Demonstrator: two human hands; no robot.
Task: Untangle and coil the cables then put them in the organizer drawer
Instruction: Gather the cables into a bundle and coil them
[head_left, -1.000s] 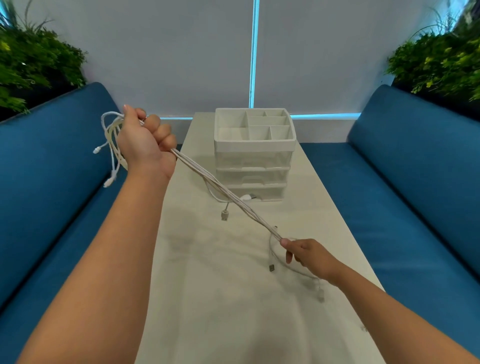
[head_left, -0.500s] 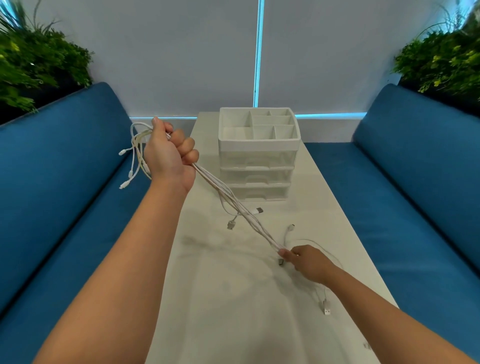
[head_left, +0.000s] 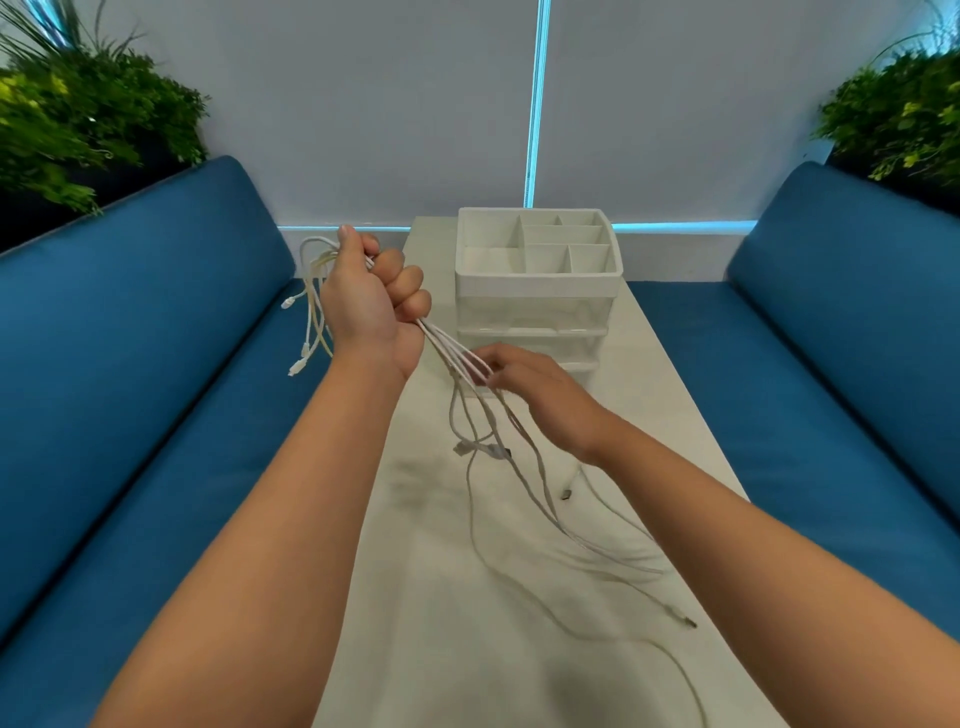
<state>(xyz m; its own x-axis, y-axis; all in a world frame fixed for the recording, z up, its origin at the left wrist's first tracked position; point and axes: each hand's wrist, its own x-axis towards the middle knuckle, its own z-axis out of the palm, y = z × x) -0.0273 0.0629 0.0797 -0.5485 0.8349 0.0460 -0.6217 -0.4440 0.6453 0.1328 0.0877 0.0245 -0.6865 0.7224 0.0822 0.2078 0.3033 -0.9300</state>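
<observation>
Early stage: left hand fisted around cables; right hand at its 4 o'clock, fingers combing strands. Nothing coiled; organizer drawers shut

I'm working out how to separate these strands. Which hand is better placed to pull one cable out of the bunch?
The right hand. Its fingers already touch the fanned strands just below the left hand, which is fisted around the cables, anchoring the bunch. Their loose ends trail over the table on the right hand's side.

The left hand hides part of the cables; one strand leaves the bottom edge.
</observation>
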